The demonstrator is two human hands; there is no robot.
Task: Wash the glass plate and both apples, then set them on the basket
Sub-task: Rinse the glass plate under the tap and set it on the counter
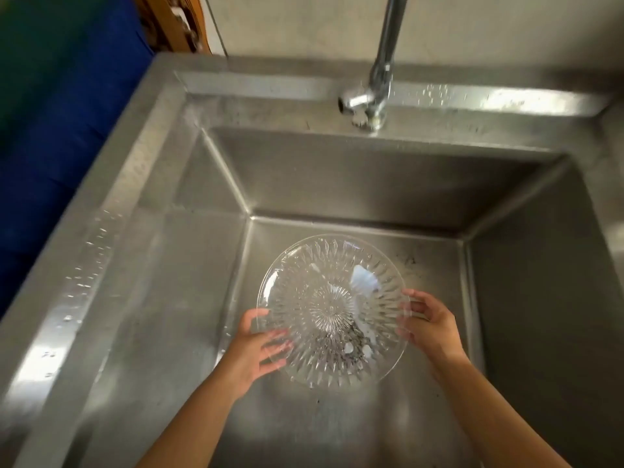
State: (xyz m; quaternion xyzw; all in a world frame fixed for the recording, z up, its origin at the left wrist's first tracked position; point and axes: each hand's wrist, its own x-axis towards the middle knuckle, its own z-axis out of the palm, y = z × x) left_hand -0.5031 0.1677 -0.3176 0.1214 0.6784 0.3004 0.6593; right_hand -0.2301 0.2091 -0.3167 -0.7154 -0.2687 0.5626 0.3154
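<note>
A clear cut-glass plate (332, 310) with a ribbed star pattern hangs inside the steel sink, roughly level and wet. My left hand (251, 349) grips its lower left rim, thumb on top and fingers showing through the glass underneath. My right hand (430, 324) holds the right rim the same way. Neither apple nor the basket is in view.
The deep steel sink (189, 265) fills the view, its ledges spotted with water drops. A chrome tap (374, 96) stands at the back centre; no stream of water shows. Blue fabric (50, 146) lies beyond the sink's left edge.
</note>
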